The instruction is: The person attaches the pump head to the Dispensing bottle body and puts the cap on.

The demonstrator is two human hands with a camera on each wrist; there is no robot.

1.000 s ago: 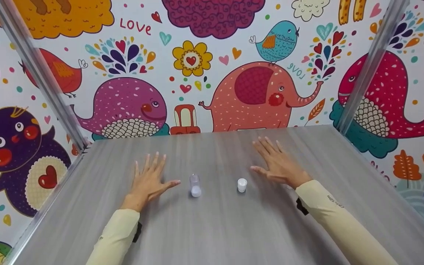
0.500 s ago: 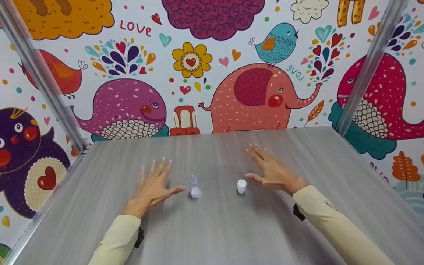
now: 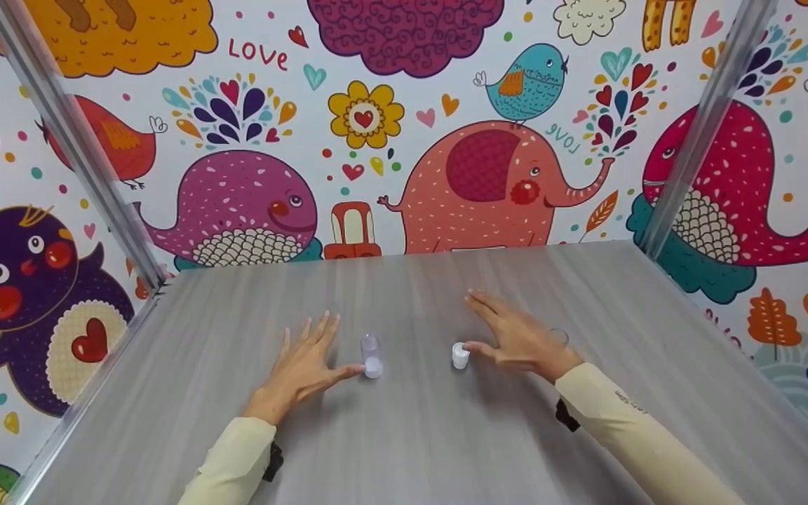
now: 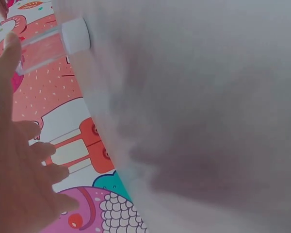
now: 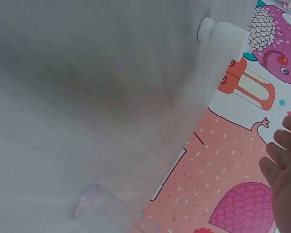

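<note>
Holding nothing, left hand (image 3: 304,363) and right hand (image 3: 518,341) unclenched, I could topple the clear bottle (image 3: 370,344), at the left's three o'clock, by a thumb nudge.

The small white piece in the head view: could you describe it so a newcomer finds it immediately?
On the grey table, look between the left hand and right hand. The small white piece stands close to the right hand. It looks white all over, while the container near the left hand has a clear upper part.
</note>
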